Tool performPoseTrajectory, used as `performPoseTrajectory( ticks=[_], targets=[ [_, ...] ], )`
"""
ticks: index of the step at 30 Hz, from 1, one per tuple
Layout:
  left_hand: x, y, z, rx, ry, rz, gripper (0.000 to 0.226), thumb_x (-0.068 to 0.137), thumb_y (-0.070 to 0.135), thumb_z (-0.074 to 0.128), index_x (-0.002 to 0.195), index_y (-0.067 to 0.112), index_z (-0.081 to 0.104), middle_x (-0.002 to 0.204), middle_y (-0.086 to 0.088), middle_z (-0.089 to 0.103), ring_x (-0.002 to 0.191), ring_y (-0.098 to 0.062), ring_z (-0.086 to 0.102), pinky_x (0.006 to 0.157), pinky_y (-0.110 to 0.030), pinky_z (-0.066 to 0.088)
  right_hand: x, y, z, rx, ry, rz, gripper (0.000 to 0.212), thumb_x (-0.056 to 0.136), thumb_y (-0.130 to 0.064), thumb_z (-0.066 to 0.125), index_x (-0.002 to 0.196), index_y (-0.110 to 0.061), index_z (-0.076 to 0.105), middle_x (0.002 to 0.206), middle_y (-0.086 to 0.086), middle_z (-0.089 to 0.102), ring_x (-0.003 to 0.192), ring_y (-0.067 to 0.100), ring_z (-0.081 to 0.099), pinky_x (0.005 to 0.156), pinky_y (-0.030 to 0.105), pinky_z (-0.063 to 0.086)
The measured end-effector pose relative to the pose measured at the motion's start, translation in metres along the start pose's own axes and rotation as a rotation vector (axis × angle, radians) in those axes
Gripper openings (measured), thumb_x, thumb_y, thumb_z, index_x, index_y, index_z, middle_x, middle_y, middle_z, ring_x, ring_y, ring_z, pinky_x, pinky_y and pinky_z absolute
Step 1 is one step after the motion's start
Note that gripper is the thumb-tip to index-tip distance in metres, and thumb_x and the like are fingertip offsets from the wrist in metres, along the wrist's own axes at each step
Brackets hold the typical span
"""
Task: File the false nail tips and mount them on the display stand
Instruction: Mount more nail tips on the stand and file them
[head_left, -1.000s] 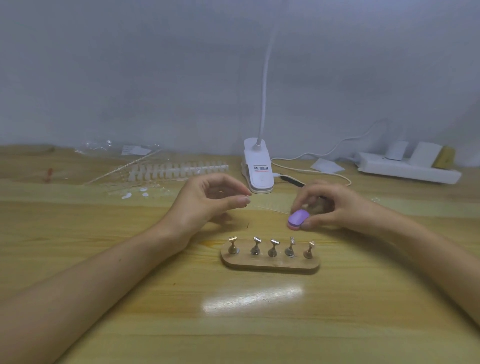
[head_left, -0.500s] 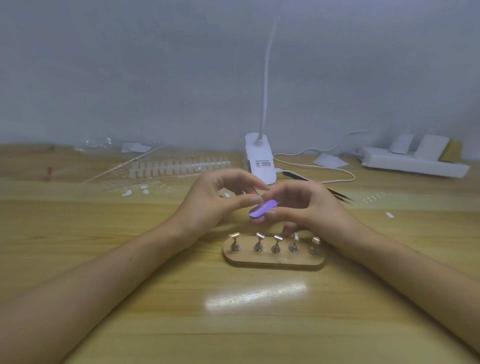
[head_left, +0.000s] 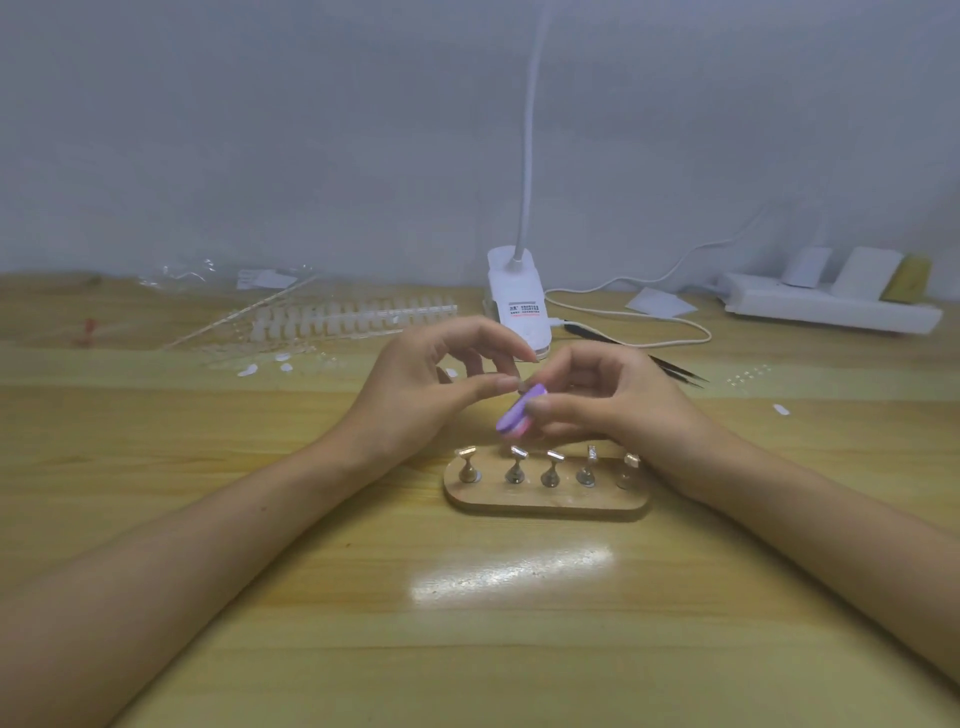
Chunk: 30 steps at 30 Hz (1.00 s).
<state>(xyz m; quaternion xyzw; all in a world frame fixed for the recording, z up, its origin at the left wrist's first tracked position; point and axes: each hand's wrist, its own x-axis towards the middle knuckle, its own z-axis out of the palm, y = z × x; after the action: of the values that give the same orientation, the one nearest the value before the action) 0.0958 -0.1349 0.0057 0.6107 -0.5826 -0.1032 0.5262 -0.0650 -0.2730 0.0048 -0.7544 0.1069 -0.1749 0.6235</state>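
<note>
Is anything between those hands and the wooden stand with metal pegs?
Nothing visible does. The left hand and the right hand, gripping a purple file, hover just behind the display stand, whose five pegs stand bare.

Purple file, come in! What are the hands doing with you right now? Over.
Right hand grips purple file. Left hand fingertips at file's top end; pinch unclear. Stand pegs look bare. Nothing in the way.

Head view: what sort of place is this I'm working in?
Probably a hobby nail-craft desk rather than a salon: a wooden table holding a pegged display stand, strips of false nail tips and a clip-on lamp against a bare wall.
</note>
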Motion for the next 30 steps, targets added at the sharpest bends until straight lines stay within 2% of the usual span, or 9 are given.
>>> performPoseTrajectory(
  ticks=[3,6,10,13,17,20,24,26,30],
  targets=[
    [0.001,-0.001,0.0,0.014,0.027,0.005,0.013,0.082,0.019,0.074,0.092,0.029,0.073,0.083,0.012,0.068,0.073,-0.006,0.055,0.059,-0.019,0.039,0.001,-0.001,-0.002,0.117,0.154,-0.011,0.019,0.081,-0.016,0.075,0.092,-0.003,0.066,0.095,0.019,0.076,0.091,0.028,0.074,0.082,0.037,0.06],
    [0.001,-0.001,0.0,0.042,0.019,0.023,0.015,0.083,0.015,0.075,0.091,0.027,0.072,0.084,0.013,0.067,0.071,-0.005,0.053,0.057,-0.019,0.038,0.001,-0.002,-0.002,0.024,0.005,0.03,0.016,0.086,-0.013,0.075,0.094,-0.002,0.066,0.096,0.02,0.075,0.093,0.031,0.074,0.086,0.041,0.06],
    [0.002,-0.001,0.0,0.031,0.032,0.006,0.015,0.083,0.014,0.075,0.088,0.028,0.071,0.085,0.014,0.067,0.07,-0.003,0.051,0.06,-0.019,0.039,0.002,-0.003,-0.003,0.115,0.131,0.002,0.02,0.083,-0.015,0.073,0.094,0.0,0.066,0.096,0.02,0.075,0.091,0.029,0.074,0.085,0.037,0.059],
    [0.001,-0.001,0.001,0.042,0.011,0.023,0.015,0.083,0.013,0.075,0.088,0.026,0.071,0.087,0.012,0.069,0.069,-0.003,0.051,0.059,-0.02,0.039,0.001,-0.003,-0.001,0.036,0.0,0.03,0.018,0.087,-0.009,0.073,0.097,0.003,0.066,0.096,0.02,0.075,0.092,0.033,0.074,0.081,0.036,0.06],
    [0.002,-0.001,0.0,0.019,0.037,0.007,0.016,0.083,0.013,0.075,0.086,0.028,0.071,0.087,0.012,0.069,0.068,-0.002,0.049,0.061,-0.026,0.04,0.003,-0.002,-0.004,0.141,0.121,-0.013,0.021,0.085,-0.011,0.071,0.097,0.006,0.065,0.095,0.022,0.075,0.09,0.029,0.074,0.083,0.035,0.06],
    [0.001,0.0,0.001,0.025,0.007,0.021,0.015,0.083,0.01,0.075,0.086,0.025,0.071,0.087,0.012,0.069,0.069,-0.002,0.05,0.06,-0.025,0.039,0.002,-0.001,-0.002,0.037,-0.034,0.005,0.02,0.088,-0.009,0.072,0.099,0.006,0.065,0.096,0.02,0.075,0.092,0.032,0.074,0.085,0.038,0.06],
    [0.001,0.001,0.001,0.003,0.005,0.025,0.014,0.083,0.009,0.075,0.086,0.022,0.071,0.086,0.011,0.069,0.068,-0.001,0.051,0.06,-0.025,0.038,0.006,0.001,-0.006,0.142,0.126,-0.008,0.023,0.085,-0.011,0.072,0.099,0.006,0.066,0.099,0.023,0.074,0.094,0.029,0.073,0.088,0.035,0.059],
    [0.0,0.001,0.001,-0.006,-0.02,0.031,0.014,0.083,0.009,0.075,0.086,0.022,0.071,0.084,0.01,0.069,0.067,-0.001,0.05,0.06,-0.023,0.038,0.007,0.0,-0.008,0.13,0.074,0.023,0.03,0.082,-0.014,0.073,0.102,0.008,0.066,0.099,0.021,0.075,0.094,0.027,0.073,0.084,0.029,0.058],
    [0.0,0.002,0.003,-0.018,0.001,0.022,0.017,0.082,0.009,0.075,0.084,0.025,0.071,0.085,0.014,0.068,0.068,0.0,0.05,0.061,-0.023,0.039,0.008,0.0,-0.012,0.155,0.046,0.046,0.037,0.08,-0.016,0.074,0.105,0.01,0.065,0.102,0.022,0.074,0.098,0.029,0.073,0.084,0.031,0.058]
  ],
)
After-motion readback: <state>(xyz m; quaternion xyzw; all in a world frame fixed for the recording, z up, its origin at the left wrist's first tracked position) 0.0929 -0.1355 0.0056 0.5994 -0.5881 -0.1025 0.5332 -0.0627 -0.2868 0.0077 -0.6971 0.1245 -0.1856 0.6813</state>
